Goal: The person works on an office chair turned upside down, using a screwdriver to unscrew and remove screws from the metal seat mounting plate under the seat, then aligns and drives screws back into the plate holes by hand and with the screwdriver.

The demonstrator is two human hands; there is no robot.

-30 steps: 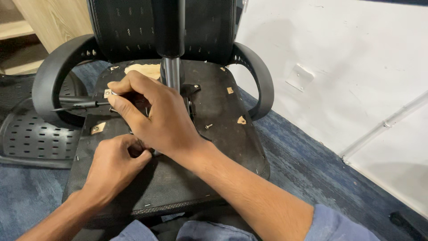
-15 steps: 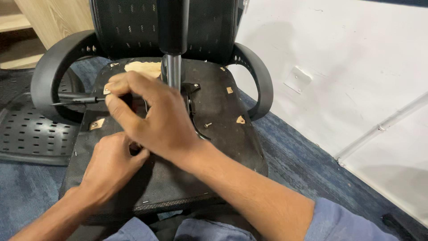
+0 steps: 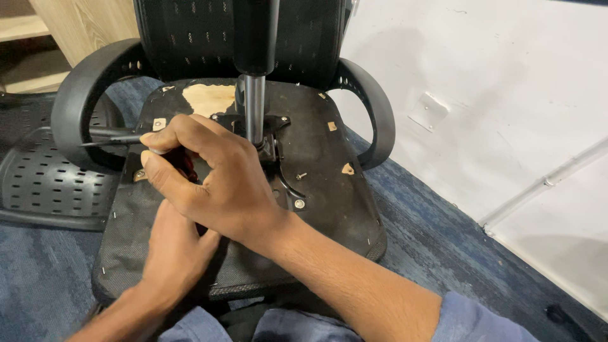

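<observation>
- Head view: open seat underside (image 3: 329,183) to the right of both hands; armrest (image 3: 73,114) close on the left.
- Metal post (image 3: 253,107) just behind the right hand (image 3: 215,183), bolts beside.
- Right hand clenched around a screwdriver (image 3: 114,136), tip pointing left.
- Left hand (image 3: 174,253) underneath, pressed on the seat; grip hidden.

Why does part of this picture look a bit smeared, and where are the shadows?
Head view: the left hand is softly motion-blurred, while the right hand and the metal post look sharp; light is even, with a soft shadow of the chair on the white wall.
</observation>
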